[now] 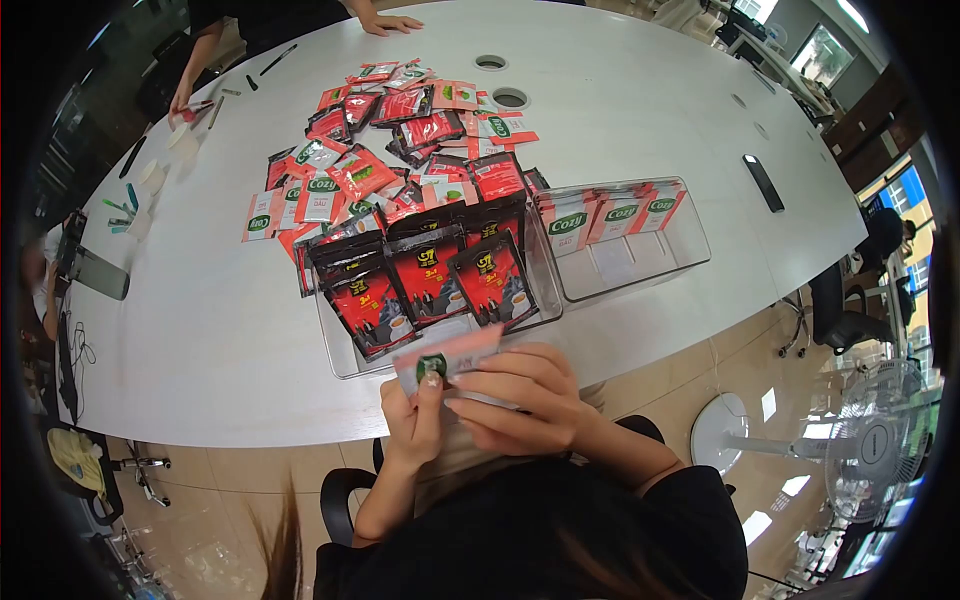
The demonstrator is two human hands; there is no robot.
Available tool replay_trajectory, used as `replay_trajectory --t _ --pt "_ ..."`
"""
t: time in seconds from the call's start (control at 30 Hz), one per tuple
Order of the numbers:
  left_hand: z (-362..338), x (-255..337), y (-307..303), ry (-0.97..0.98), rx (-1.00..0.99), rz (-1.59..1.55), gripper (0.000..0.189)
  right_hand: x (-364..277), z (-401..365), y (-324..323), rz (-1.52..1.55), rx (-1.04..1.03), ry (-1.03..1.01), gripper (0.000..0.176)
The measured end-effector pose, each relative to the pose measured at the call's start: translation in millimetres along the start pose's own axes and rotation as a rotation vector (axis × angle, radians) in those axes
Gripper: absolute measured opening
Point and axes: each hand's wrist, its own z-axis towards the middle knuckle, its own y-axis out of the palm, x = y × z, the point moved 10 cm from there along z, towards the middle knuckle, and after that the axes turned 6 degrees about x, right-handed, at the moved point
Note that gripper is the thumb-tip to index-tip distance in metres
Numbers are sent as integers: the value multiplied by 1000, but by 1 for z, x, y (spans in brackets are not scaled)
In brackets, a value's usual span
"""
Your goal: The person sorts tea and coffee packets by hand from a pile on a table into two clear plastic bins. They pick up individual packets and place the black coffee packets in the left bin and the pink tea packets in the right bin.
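Note:
Both my hands hold one pink and white Cozy sachet [462, 350] over the table's front edge. My left hand [415, 420] pinches its left end, and my right hand [522, 398] has its fingers along the right side. Just beyond them, a clear bin [345, 358] holds several black and red G7 coffee packets [425, 275]. To its right, a second clear bin [640, 262] has Cozy sachets [610, 215] standing along its far side. Behind the bins lies a loose pile of mixed red and pink sachets [360, 172].
Another person's hand [392, 22] rests on the far table edge; their other hand [181, 100] is near small items at the far left. A black phone-like object [763, 183] lies at the right. Left are pens [118, 208] and a grey bottle [100, 273]. A white fan [870, 440] stands right.

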Motion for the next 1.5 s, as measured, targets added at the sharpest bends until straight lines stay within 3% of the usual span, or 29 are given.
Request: replay_trajectory --t 0.1,0.13,0.23,0.27,0.37,0.5,0.57,0.67,0.77,0.93,1.03,1.13,1.23,1.33,1.43,1.5 --pt "2 36 20 308 -137 243 22 17 21 -12 21 17 153 39" --pt "5 43 26 311 -158 243 27 26 28 -14 13 6 212 39" --pt "4 32 23 238 -200 167 26 45 17 2 363 -243 333 38" --pt "4 32 27 232 -234 172 25 48 20 -3 366 -244 367 34" --pt "10 38 37 187 -289 154 21 70 15 -29 404 -226 455 44" --pt "14 29 42 84 -255 102 16 136 1 -115 56 169 598 39" --pt "14 26 43 61 -254 106 15 163 -3 -141 -20 246 694 28" --pt "15 27 45 52 -262 109 15 191 -4 -156 -157 139 631 21" --pt "15 27 44 62 -260 119 15 211 -9 -149 -172 -71 735 18" --pt "16 28 45 64 -261 119 15 216 -2 -143 -386 -300 555 28" --pt "17 29 46 62 -272 112 15 216 1 -135 -482 -446 577 29" --pt "17 29 46 67 -273 117 15 214 10 -131 -516 -445 526 28" --pt "17 29 44 80 -264 131 15 193 33 -135 -702 -295 385 29" --pt "16 29 44 82 -261 136 14 179 45 -142 -666 -206 369 22" --pt "16 28 45 91 -255 134 14 189 26 -135 -418 -392 559 18" --pt "15 29 46 87 -255 125 14 199 2 -117 -334 -636 760 23"
